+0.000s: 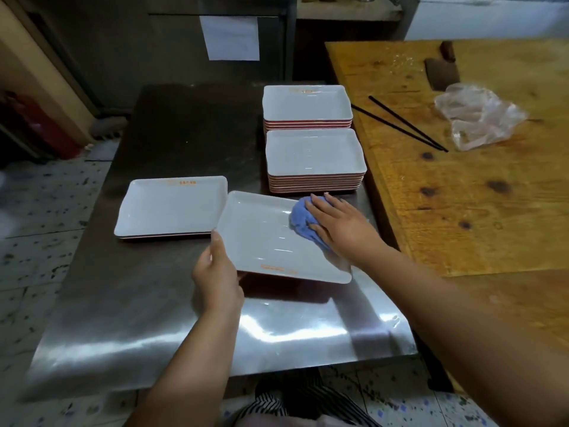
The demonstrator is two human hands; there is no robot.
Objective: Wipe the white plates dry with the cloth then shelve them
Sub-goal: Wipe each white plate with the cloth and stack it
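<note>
Left hand (215, 269) grips white rectangular plate (264, 238); right hand (338, 224) presses flat on bunched blue cloth (303, 218).

You stand at a steel counter (172, 318) that shines with pale reflections of light near you. To its right is a worn wooden table (480, 186) with dark knots. On the far side you see a dark metal cabinet (129, 50) with a white paper sheet (229, 37) on it. The floor (40, 211) at the left is pale with dark speckles.
</note>
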